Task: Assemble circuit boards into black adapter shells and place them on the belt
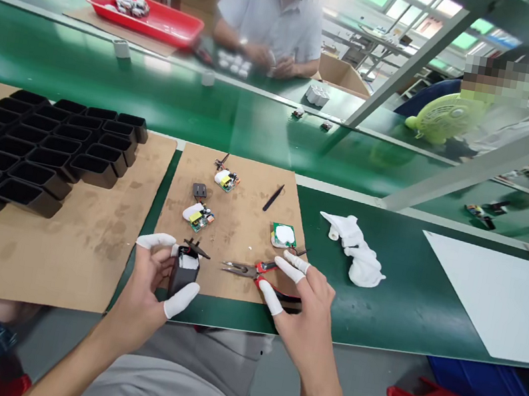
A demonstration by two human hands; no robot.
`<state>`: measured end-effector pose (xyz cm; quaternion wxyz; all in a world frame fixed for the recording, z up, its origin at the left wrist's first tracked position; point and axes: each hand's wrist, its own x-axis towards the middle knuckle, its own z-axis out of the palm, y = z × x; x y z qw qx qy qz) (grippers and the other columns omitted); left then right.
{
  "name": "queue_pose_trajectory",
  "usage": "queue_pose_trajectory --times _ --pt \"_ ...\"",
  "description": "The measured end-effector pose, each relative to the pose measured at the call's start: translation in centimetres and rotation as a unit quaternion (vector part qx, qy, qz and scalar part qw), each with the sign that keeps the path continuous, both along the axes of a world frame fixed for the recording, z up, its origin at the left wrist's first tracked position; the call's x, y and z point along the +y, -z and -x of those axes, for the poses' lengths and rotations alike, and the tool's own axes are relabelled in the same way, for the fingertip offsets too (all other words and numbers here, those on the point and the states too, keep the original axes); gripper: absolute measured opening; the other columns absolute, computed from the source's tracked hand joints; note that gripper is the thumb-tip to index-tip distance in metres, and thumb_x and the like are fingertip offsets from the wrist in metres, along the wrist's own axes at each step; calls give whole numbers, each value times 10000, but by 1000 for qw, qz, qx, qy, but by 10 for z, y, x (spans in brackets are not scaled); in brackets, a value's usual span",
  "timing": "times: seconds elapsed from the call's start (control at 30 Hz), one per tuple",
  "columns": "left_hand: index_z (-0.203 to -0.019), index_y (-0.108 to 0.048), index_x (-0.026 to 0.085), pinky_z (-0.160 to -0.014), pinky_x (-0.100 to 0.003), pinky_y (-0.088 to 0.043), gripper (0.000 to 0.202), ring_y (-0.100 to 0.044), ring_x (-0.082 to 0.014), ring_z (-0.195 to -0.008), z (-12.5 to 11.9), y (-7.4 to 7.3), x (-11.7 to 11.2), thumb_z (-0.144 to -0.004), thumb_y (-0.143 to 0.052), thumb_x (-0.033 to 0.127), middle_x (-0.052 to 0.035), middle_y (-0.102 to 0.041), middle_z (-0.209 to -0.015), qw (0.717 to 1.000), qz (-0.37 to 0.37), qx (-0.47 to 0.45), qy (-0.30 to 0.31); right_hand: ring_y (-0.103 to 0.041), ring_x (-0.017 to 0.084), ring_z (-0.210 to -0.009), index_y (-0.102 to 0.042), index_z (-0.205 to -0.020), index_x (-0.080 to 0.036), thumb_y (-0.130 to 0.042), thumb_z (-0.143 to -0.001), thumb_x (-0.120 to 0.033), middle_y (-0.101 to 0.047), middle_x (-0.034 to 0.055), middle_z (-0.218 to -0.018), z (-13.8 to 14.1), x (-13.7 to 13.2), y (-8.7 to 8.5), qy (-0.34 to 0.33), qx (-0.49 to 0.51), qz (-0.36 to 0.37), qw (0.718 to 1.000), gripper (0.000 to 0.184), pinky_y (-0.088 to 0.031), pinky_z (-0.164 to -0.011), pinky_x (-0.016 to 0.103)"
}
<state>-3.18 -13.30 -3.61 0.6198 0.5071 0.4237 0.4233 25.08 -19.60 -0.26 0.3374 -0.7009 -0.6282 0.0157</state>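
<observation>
My left hand (151, 287), with white finger cots on thumb and forefinger, is closed around a small black housing (184, 271) with a white part and wires inside. My right hand (301, 299), also in finger cots, has its fingers spread and resting on the red handles of needle-nose pliers (252, 270) lying on a cardboard mat (240, 221). A green round board (283, 235) lies just beyond the right fingertips. Two small circuit boards (198, 215) (225, 180), a small black part (199, 190) and black tweezers (273, 197) lie further up the mat.
A black tray of empty pockets (34, 149) sits on cardboard to the left. White cloth gloves (354, 250) and a white sheet (501, 298) lie to the right. Beyond a green conveyor belt (160, 93), another person works near a red tray (152, 18).
</observation>
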Motion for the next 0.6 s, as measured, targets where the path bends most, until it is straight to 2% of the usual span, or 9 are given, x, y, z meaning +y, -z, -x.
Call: queue_pose_trajectory --times 0.1,0.17,0.27,0.33,0.5,0.6 --pt "-1326 -395 343 -1021 -371 -660 470 -777 -186 -1143 4 2 -1 -1057 -780 335 -64 -654 -1409 999 -32 0 26 -744 334 -1205 -800 -1261 -306 -676 -1110 -435 -820 98 -1259 -30 -4 5 43 -6 -20 999 234 -521 -1064 529" --pt "-1357 -428 342 -1039 -383 -665 439 -778 -197 -1168 7 3 -2 -1073 -763 341 -79 -630 -1442 998 -50 10 43 -748 315 -1135 -789 -1251 -277 -590 -1135 -413 -804 107 -1188 -48 2 7 65 1 -13 998 269 -564 -1011 497" --pt "-1358 -517 309 -1056 -395 -671 384 -789 -227 -1187 10 3 -4 -1067 -766 332 -94 -661 -1369 995 -69 27 61 -752 277 -978 -773 -1239 -239 -565 -1115 -429 -774 95 -1088 -70 17 3 71 5 25 997 308 -612 -885 433" --pt "-1330 -563 295 -1050 -385 -677 367 -796 -247 -1219 10 3 -4 -1043 -792 305 -94 -685 -1317 994 -79 31 62 -750 269 -944 -778 -1227 -241 -585 -1088 -462 -769 83 -1063 -77 26 -4 63 -2 58 996 324 -618 -855 413" --pt "-1279 -600 296 -990 -343 -690 358 -828 -249 -1183 3 4 -4 -995 -818 273 -59 -746 -1193 994 -99 36 37 -726 342 -1148 -772 -1097 -232 -539 -1097 -493 -778 135 -1115 -63 61 -33 99 -58 104 988 351 -562 -1028 479" --pt "-1260 -588 288 -1004 -351 -681 383 -832 -239 -1161 -3 5 -5 -972 -840 293 -77 -767 -1276 994 -104 38 22 -758 320 -1038 -750 -974 -239 -592 -1108 -561 -802 114 -1026 -44 109 -42 114 -74 175 975 383 -569 -980 454"
